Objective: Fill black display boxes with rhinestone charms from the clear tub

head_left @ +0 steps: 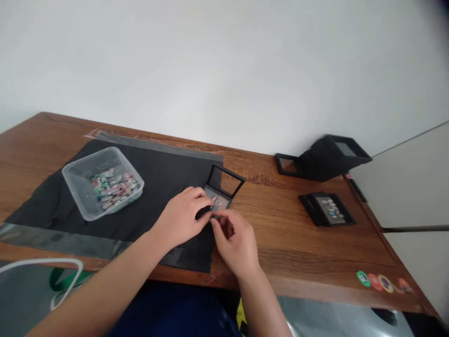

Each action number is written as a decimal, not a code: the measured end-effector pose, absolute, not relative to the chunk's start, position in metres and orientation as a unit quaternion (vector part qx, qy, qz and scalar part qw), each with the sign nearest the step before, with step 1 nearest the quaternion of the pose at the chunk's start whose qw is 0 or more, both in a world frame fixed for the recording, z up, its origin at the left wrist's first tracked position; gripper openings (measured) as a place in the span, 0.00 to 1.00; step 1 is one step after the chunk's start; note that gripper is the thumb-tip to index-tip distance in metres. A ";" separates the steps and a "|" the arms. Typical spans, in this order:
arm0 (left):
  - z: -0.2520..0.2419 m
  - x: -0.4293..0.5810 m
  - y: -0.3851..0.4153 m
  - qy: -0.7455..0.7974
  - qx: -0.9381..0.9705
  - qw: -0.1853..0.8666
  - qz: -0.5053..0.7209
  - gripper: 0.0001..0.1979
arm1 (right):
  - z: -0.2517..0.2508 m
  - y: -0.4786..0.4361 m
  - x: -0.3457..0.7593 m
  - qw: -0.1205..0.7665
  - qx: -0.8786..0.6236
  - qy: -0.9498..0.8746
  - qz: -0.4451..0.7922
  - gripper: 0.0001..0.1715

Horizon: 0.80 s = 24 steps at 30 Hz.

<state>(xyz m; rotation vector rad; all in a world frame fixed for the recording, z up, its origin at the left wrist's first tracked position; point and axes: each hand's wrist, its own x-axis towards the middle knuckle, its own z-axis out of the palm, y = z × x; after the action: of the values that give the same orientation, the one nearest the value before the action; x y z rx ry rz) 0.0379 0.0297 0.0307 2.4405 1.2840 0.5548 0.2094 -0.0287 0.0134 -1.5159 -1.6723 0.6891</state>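
A small black display case (228, 181) stands with its window-framed lid raised, at the right edge of a black mat. Several small shiny pieces (218, 202), which look like false nails, lie on its grey base. My left hand (185, 213) curls over the case's left side, its thumb and fingers closed on the near-left edge. At the near edge, my right hand (236, 241) is closed with thumb and index fingertip together, touching the case beside the left fingertips. Whether a small piece is between the fingertips is hidden.
A clear plastic tub (105, 185) of loose colourful false nails sits on the black mat (163, 180), taped to the wooden table (280, 220). Stacked black cases (324, 159) stand at the back right, near another filled case (329, 209). Round stickers (385, 283) mark the right front.
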 end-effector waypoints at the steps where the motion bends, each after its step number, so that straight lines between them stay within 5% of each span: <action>1: 0.030 0.037 0.030 0.450 0.857 0.164 0.192 0.07 | 0.013 -0.028 0.209 0.374 -0.602 -0.654 0.265 0.07; 24: 0.021 0.026 0.029 0.418 0.866 0.174 0.212 0.10 | 0.006 -0.022 0.209 0.351 -0.662 -0.630 0.206 0.06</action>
<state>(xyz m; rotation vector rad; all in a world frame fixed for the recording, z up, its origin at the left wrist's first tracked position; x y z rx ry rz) 0.0259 0.0293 0.0212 2.4559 1.1860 0.6009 0.2095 -0.0216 0.0059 -1.7136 -1.6303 0.5340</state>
